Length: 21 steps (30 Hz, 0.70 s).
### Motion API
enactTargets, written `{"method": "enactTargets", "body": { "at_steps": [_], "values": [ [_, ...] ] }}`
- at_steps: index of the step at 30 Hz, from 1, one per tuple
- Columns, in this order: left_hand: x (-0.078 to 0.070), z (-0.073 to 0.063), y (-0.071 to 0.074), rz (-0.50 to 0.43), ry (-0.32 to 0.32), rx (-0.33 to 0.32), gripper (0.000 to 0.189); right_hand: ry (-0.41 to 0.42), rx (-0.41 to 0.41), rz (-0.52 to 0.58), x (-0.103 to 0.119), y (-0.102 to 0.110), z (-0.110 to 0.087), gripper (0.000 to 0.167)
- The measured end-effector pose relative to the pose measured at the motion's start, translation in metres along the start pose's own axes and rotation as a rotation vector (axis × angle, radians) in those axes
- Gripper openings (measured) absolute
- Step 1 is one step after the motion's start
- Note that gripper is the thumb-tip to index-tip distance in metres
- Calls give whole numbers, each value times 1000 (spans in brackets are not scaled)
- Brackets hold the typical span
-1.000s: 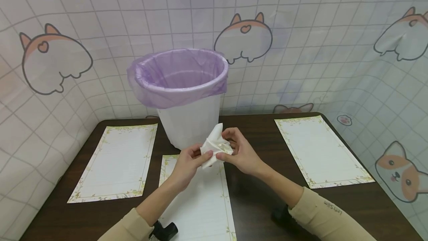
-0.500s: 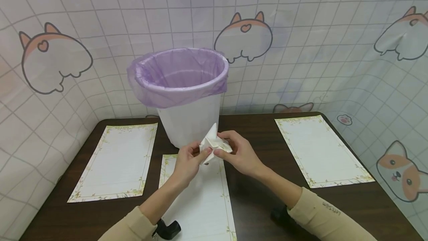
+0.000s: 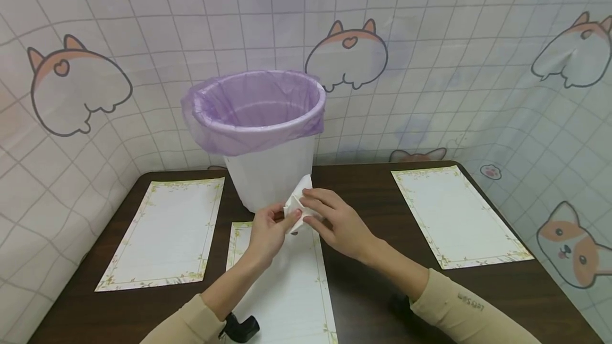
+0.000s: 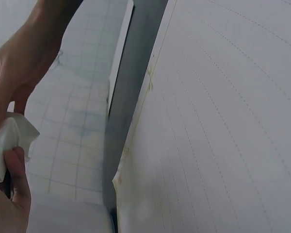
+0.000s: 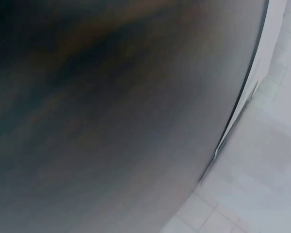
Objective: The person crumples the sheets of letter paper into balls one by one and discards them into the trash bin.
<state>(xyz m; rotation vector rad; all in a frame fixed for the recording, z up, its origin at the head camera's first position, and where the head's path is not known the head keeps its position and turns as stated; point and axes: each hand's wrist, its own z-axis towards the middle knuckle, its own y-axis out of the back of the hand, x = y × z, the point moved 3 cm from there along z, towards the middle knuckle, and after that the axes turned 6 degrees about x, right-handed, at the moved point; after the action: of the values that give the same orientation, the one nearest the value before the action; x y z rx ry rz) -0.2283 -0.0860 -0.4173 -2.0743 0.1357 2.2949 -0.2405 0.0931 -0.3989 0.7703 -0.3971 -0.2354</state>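
Observation:
A crumpled white tissue is held up in front of the bin, above the middle sheet of paper. My left hand pinches its left side between thumb and fingers. From the right, my right hand has its fingers over the tissue and its thumb at the near side. In the left wrist view the tissue sits between both hands, with something dark partly showing beneath it; its kind cannot be made out. The right wrist view shows mostly blurred table, and the right hand's work is hidden there.
A white bin with a purple liner stands at the back of the dark table. Bordered paper sheets lie at left, in the middle and at right. A patterned cloth hangs behind.
The right hand's fingers have shifted left and forward over the tissue, covering more of its right side. The left hand has moved slightly left, keeping its pinch.

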Motion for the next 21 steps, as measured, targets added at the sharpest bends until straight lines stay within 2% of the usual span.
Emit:
{"method": "enactTargets", "body": {
  "at_steps": [4,8,12,17,21],
  "values": [
    [0,1,0,23,-2,2,19,-50,58,36,-2,-2,-4,48],
    [-2,1,-1,50,-31,22,17,-116,83,154,-5,1,-4,54],
    [-3,0,-2,91,-64,40,16,-192,108,259,-9,5,-2,53],
    [-2,-2,-3,124,-86,41,16,-321,162,391,-16,5,-2,48],
    [2,-4,-4,149,-74,37,18,-455,206,482,-23,3,-5,46]
  ]
}}
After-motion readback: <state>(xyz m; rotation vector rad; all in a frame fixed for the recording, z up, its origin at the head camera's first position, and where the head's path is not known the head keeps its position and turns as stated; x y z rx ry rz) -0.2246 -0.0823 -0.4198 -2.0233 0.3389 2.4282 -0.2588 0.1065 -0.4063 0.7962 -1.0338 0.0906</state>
